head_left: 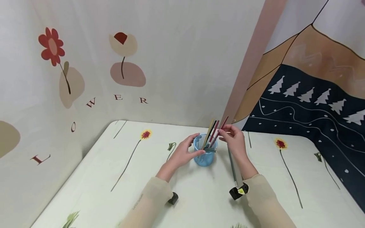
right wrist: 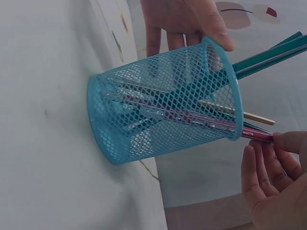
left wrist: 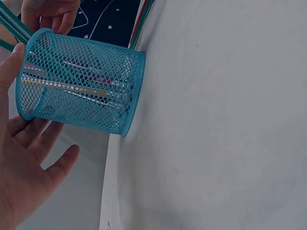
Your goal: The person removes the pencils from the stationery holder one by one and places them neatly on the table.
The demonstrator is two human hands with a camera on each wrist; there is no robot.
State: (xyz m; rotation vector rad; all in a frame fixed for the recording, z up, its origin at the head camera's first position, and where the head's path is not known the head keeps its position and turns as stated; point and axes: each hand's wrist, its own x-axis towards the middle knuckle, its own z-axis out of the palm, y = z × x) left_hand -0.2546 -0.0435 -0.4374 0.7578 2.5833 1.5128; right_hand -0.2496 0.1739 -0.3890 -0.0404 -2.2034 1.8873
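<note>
White table, left fingers round upright mesh cup, right fingers pinching red pencil slanting up rightward

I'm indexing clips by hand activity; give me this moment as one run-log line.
left hand: grips blue mesh cup near rim; right hand: pinches red pencil, lower end in cup; cup: upright on table

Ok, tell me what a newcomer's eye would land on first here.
Probably the bright blue mesh cup, upright toward the far side of the white table, with pencils leaning in it. The left hand holds its rim while the right hand pinches a dark red pencil. Next, the red flower print at the head view's upper left stands out against pale cloth.
</note>
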